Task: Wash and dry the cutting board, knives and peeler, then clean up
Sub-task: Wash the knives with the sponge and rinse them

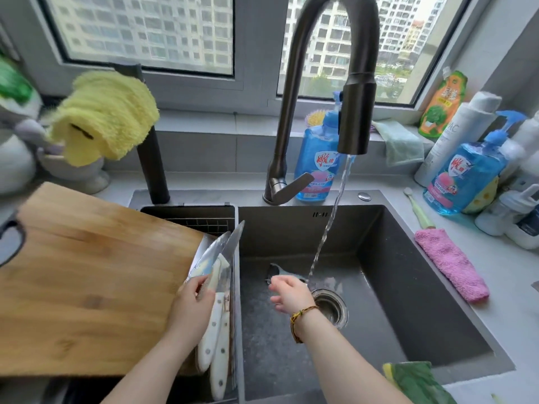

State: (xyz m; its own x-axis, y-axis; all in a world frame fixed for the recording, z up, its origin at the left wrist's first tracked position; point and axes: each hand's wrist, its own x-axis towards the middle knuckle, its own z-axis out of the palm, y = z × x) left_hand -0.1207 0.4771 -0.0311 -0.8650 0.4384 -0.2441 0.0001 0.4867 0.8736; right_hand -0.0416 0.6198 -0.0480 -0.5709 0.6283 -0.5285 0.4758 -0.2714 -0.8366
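**Left hand on knives, right hand loose over sink**

Left hand (192, 304) has its fingers curled round the knives (210, 342), gripping where the blades meet the white handles. The blades point up and away, with the tips by the sink (408, 272) divider. The knives sit in the left compartment, touching the right edge of the board (87, 287). The board lies tilted over the left side. Right hand (291, 295) hovers over the basin, fingers apart and relaxed, holding nothing. Peeler (275, 271) lies on the basin floor just beyond it, partly hidden. Tap (355, 112) is running, and the water (329, 223) lands beside the drain (331, 309). Pink cloth (449, 266) lies on the right counter. Yellow cloth (108, 118) hangs back left.
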